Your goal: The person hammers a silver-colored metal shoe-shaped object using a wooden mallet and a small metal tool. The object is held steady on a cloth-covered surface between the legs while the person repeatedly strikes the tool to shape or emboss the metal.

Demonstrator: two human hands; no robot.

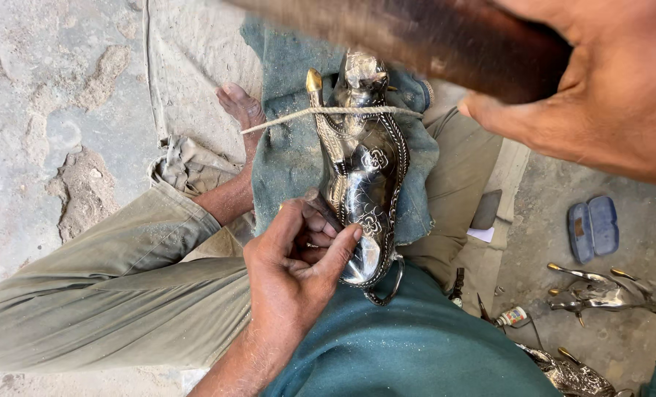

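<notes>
1. The person sat on the ground with a shiny dark metal figurine [363, 169], animal-shaped and covered in chased floral patterns, lying lengthwise on a blue-grey cloth [284, 158] spread over the lap and legs.
2. A pale cord [328, 112] ran across the figurine's upper part, just below its head, and out toward the bare foot [240, 110]; it looked taut, and I judged that it was there to pin the piece down against the cloth so it would not shift.
3. The left hand [298, 254] rested against the lower end of the figurine, thumb lying on its polished surface and fingers curled in a closed grip around a small tool, most of it hidden, so I could not tell its kind.
4. The right hand [600, 95] was raised near the camera, its grip wrapped around a dark wooden handle [431, 40] that was blurred; what sat at the handle's far end was not visible.
5. The cloth probably served as padding, keeping the metal off the trousers [122, 287].
6. On the concrete floor [48, 110] to the right lay more silvery figurines with gold-coloured tips [607, 290], a small bottle [512, 317] and a pair of blue sandals [593, 226], all well apart from the hands.
7. No container holding anything showed clearly; the bottle's contents could not be made out.
</notes>
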